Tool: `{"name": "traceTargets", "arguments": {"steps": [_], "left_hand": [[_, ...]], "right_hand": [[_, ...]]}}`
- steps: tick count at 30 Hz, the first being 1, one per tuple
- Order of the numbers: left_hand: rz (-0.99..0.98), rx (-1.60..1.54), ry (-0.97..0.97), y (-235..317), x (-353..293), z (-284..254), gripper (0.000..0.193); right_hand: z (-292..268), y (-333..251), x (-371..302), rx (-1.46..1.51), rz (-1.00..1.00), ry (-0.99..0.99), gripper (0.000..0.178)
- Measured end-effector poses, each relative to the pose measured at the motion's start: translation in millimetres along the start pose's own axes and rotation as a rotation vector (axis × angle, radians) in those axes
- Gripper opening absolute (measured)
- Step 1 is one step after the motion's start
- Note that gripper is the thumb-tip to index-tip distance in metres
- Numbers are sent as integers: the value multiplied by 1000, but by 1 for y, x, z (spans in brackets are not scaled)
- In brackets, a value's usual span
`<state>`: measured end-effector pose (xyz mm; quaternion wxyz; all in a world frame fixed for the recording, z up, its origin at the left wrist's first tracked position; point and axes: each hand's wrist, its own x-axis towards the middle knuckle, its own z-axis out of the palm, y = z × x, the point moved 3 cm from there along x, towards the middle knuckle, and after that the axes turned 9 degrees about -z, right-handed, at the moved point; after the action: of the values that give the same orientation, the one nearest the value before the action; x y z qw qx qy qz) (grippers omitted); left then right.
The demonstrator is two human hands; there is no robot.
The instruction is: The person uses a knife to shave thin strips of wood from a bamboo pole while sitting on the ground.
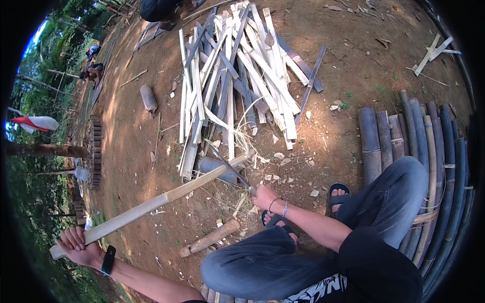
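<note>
My left hand (78,245) is closed around the lower left end of a long split bamboo strip (146,204), which slants up to the right. In my right hand (264,196) is the handle of a knife (232,169), its dark blade crossing the strip near the far end. Under that end lies a dark bamboo piece (218,169) on the ground. Thin curled shavings (245,146) gather around the blade and strip end. Just beyond, a big heap of split bamboo strips (257,65), pale and dark, is spread on the dirt.
I sit on a bench of bamboo poles (437,166) that runs along the right. A short log (211,237) lies near my sandalled feet, another log (148,98) farther left. More strips (434,53) lie at the far right. Other people (92,73) crouch at the far left.
</note>
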<state>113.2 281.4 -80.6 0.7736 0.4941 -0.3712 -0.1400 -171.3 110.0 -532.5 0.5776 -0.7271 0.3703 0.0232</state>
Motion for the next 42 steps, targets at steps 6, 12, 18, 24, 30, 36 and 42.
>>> {"name": "traceTargets", "arguments": {"steps": [6, 12, 18, 24, 30, 36, 42], "left_hand": [[8, 17, 27, -1, 5, 20, 42], [37, 0, 43, 11, 4, 6, 42], [35, -31, -65, 7, 10, 20, 42], [11, -9, -36, 9, 2, 11, 42], [37, 10, 45, 3, -6, 10, 42], [13, -21, -38, 5, 3, 16, 41], [17, 0, -67, 10, 2, 9, 40]], "right_hand": [[15, 53, 9, 21, 75, 60, 26], [-6, -22, -7, -94, -147, -47, 27], [11, 61, 34, -4, 122, 131, 25], [3, 7, -9, -120, -237, 51, 29], [23, 40, 8, -34, 87, 105, 21], [2, 88, 28, 41, 49, 18, 26], [12, 19, 13, -20, -48, 15, 31]]}}
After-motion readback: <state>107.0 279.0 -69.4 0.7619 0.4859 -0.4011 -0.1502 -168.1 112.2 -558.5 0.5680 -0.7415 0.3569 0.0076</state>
